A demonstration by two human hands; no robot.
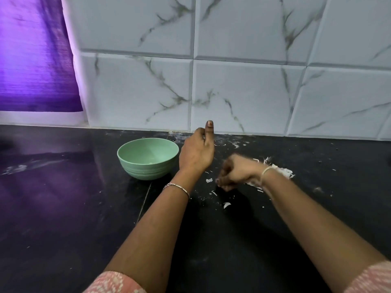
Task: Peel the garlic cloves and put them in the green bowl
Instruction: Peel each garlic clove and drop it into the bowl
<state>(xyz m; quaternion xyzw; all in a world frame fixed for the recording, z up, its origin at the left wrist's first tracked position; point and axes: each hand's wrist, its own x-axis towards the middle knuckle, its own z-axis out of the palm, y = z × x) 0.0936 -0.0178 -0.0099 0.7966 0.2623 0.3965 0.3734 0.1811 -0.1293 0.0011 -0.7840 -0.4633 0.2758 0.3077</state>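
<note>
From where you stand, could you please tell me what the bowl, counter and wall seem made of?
Bowl: matte green plastic, probably; dull sheen, ribbed base. Counter: polished dark stone, seemingly; it reflects purple light. Wall: glossy marble-look tiles, grey veins.

Fig.: both arms, head view. L forearm [156,225] enters at bottom centre-left and runs up and slightly right to mid-frame. L hand [196,152] sits at frame centre, back of hand twd camera, fingers curled in away from view, thumb [209,129] straight and pointing up; no object seen in it. R forearm [313,216] enters at bottom right and runs diag. up-left. R hand [234,172] lies just right of and below L hand, apart from it, wrist bent, knuckles up, fingertips [221,181] bunched and pointing down-left. R hand is motion-blurred, so its grip can't be read.
</note>
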